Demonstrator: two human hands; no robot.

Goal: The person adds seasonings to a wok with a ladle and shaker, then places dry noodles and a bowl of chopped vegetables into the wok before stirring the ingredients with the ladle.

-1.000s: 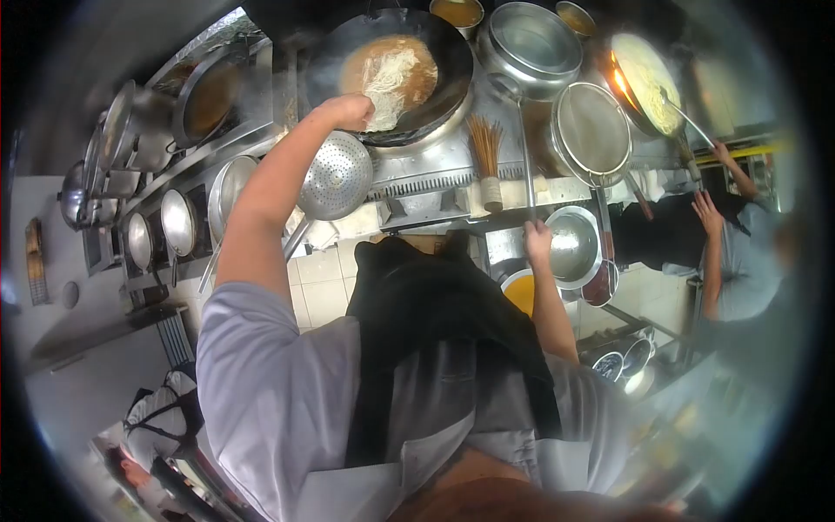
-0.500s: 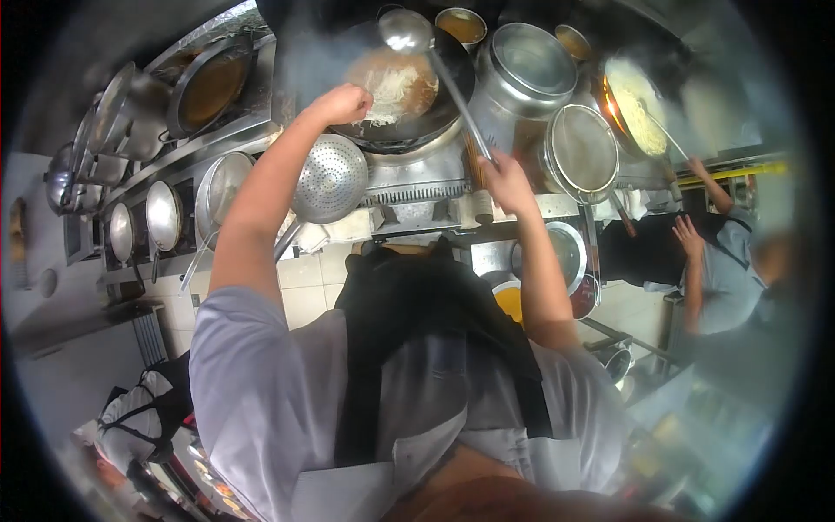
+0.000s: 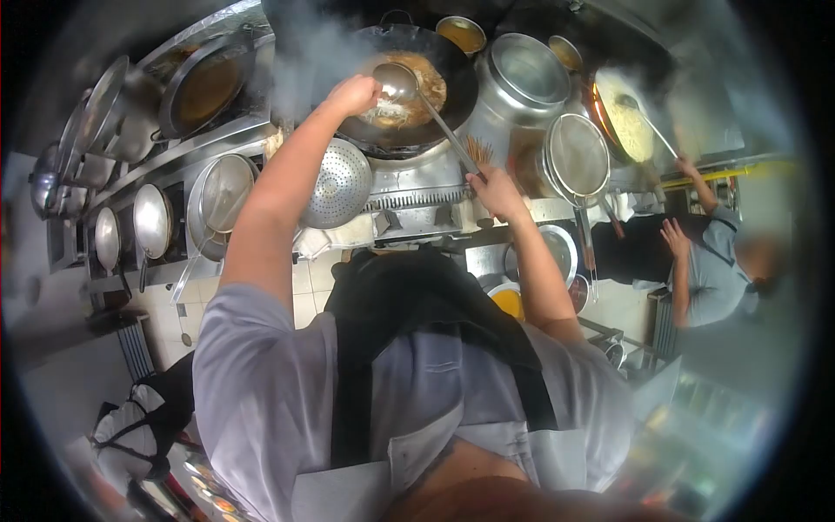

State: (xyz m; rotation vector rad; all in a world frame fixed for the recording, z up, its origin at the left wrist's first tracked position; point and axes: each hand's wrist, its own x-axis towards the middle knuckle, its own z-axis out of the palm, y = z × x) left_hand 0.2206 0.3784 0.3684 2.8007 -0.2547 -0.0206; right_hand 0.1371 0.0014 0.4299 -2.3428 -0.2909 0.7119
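Observation:
A large dark wok [image 3: 452, 65] stands on the stove with brown food and pale strands [image 3: 428, 85] in it, steaming. Fingers curled, my left hand [image 3: 355, 95] is closed at the wok's left side; what it grips, perhaps the wok's edge, is hidden. My right hand [image 3: 497, 191] is wrapped round the long handle of a metal ladle [image 3: 396, 81], whose bowl is down at the food, just right of my left hand. Below the wok, partly behind my left forearm, lies a perforated skimmer [image 3: 337, 184]. A bamboo brush [image 3: 478, 150] is beside the ladle handle.
Right of the wok are a lidded steel pot [image 3: 529, 71] and a round strainer [image 3: 577, 157]. A co-worker [image 3: 718, 270] at the far right stirs a second wok [image 3: 628, 122]. Several pans and lids [image 3: 152, 220] line the left. Another person [image 3: 139, 426] is at the lower left.
The ladle has come down from above the wok's top edge into the food. My right hand has shifted slightly lower, and the view has shifted a little. The co-worker's ladle has moved.

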